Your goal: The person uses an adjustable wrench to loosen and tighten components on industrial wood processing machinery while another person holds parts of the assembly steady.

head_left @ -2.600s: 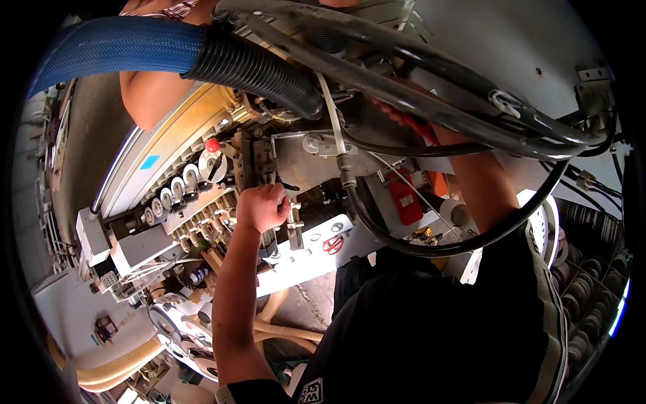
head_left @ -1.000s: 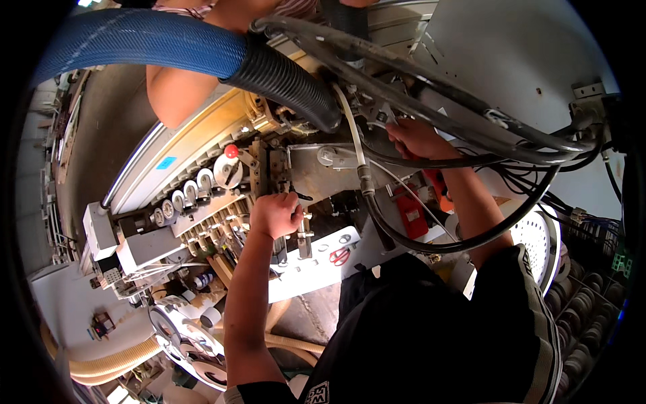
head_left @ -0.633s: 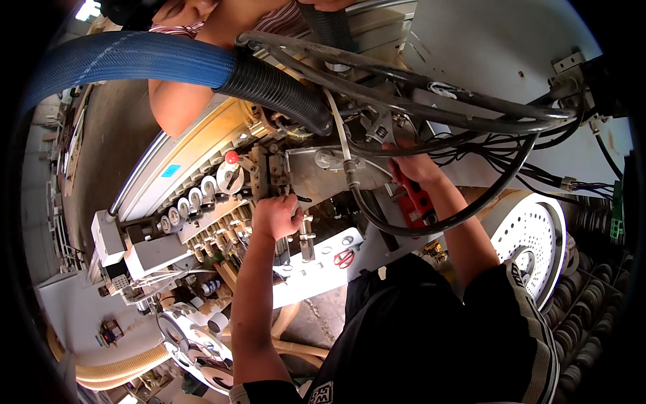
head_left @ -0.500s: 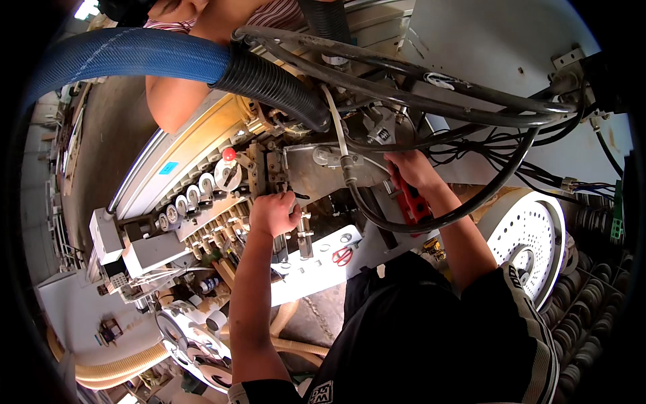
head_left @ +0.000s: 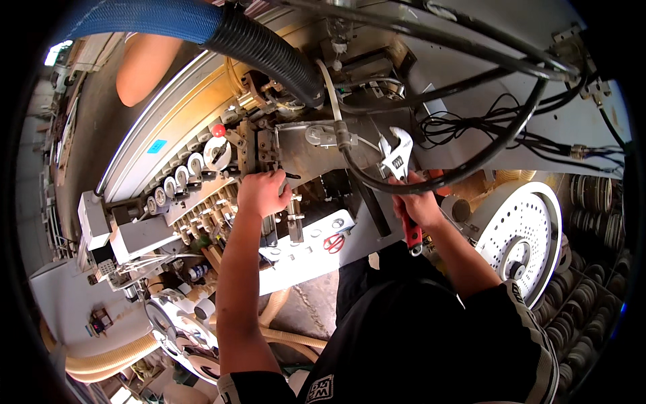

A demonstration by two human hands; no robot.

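Note:
In my right hand (head_left: 418,204) is an adjustable wrench (head_left: 398,156), its silver jaws pointing away from me and its red handle running down toward my body. A thick black cable crosses just in front of that hand. My left hand (head_left: 261,193) is closed at the machine's metal block (head_left: 248,149), beside a red ball knob (head_left: 218,130). A thin black lever-like piece (head_left: 291,176) sticks out by its fingers; what lies inside the grip is hidden. Between the hands, red-handled scissors (head_left: 333,244) lie on the white machine ledge (head_left: 306,252).
A blue hose (head_left: 145,23) with a black ribbed end (head_left: 266,57) arches over the machine. Black cables (head_left: 515,138) hang at the right, above a white perforated wheel (head_left: 521,242). Small rollers (head_left: 180,176) line the left. Another person's arm (head_left: 145,67) shows at the upper left.
My right hand has drawn the wrench back toward me, and its jaws now stand clear of the machine parts. My left hand stays at the same block. The other person has mostly left the view.

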